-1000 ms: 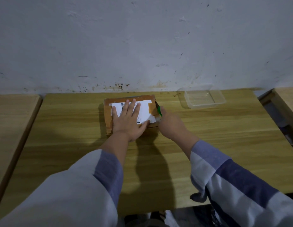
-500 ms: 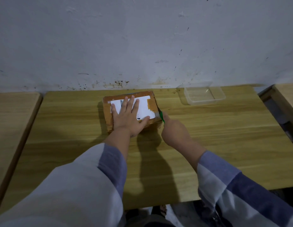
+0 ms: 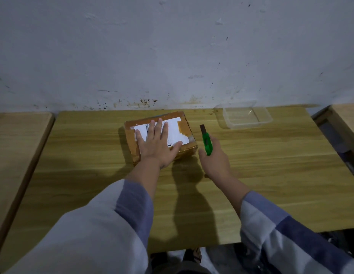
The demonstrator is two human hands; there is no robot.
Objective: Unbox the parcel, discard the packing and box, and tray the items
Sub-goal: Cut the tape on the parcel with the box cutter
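A: Where's the box?

B: One box [image 3: 162, 135], centre of the frame, near the bench [image 3: 271, 175] far edge. The left hand [image 3: 158, 145] lies flat and open on its label.

A: The right hand?

B: The right hand [image 3: 215, 161] is closed around one green knife [image 3: 206, 142], just right of the box, apart from it.

A: Free room?

B: Bare wood across the lower frame. One clear tray [image 3: 245, 115] sits upper right, by the wall.

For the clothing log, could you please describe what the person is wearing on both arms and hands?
Both hands, left hand and right hand, are bare: no gloves, rings or watch visible. The left sleeve and right sleeve are loose, in broad pale grey and blue-purple bands, pushed back off the forearms.
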